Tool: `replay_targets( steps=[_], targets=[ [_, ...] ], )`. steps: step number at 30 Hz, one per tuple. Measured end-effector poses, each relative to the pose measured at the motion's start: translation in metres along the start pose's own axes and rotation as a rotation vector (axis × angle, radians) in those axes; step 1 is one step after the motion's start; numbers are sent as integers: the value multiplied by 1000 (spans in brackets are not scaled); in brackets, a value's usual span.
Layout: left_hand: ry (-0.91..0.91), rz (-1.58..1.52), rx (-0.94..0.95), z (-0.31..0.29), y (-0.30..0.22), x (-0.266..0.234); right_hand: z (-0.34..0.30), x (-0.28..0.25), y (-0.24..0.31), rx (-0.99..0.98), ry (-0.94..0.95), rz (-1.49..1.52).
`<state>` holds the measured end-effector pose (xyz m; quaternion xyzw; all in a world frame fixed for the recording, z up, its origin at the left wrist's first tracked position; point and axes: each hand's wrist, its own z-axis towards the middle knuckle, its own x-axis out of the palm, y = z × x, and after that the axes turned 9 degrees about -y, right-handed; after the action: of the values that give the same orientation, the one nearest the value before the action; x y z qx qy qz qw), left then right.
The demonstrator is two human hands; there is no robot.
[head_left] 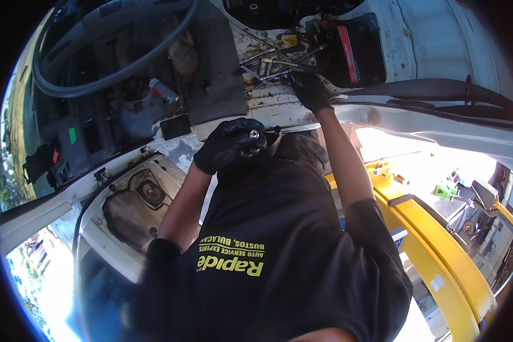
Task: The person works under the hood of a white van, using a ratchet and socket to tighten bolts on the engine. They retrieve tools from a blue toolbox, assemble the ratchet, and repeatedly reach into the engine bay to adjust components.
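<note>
My left hand (225, 147), in a black glove, is closed in front of my chest. Between its fingers shows the round metal end of a socket (254, 135); whatever lies behind that end is hidden in the glove. My right hand (311, 92), gloved in black too, reaches forward to the near right edge of a heap of metal wrenches (266, 67). Its fingertips point down at the tools and are too dark to tell whether they grip one. The heap lies on a dirty, worn metal floor panel (233, 28) inside a vehicle.
A steering wheel (117, 80) and a spray can (163, 91) are at the far left. A dark box with a red strip (348, 54) sits right of the tools. The white door sill (296, 117) crosses before me. At right stands a yellow lift post (433, 245); an open door panel (137, 205) is at left.
</note>
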<state>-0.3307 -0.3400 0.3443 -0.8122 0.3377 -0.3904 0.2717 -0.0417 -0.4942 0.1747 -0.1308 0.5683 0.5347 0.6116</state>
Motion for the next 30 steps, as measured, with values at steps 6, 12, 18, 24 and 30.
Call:
replay_targets(
  steps=[6,12,18,24,30],
  targets=[
    [-88,191,293,-4,-29,9,20,72,-17,-13,289,-266],
    [-355,984,639,15,-2,-18,32,85,-35,-332,106,-324],
    [-267,651,291,32,-44,-13,50,85,-11,-189,237,-117],
    [-260,649,284,70,-29,-38,55,60,-15,-395,407,-79],
    [-500,1070,648,77,5,-71,59,-51,81,-284,519,-66]
  ],
)
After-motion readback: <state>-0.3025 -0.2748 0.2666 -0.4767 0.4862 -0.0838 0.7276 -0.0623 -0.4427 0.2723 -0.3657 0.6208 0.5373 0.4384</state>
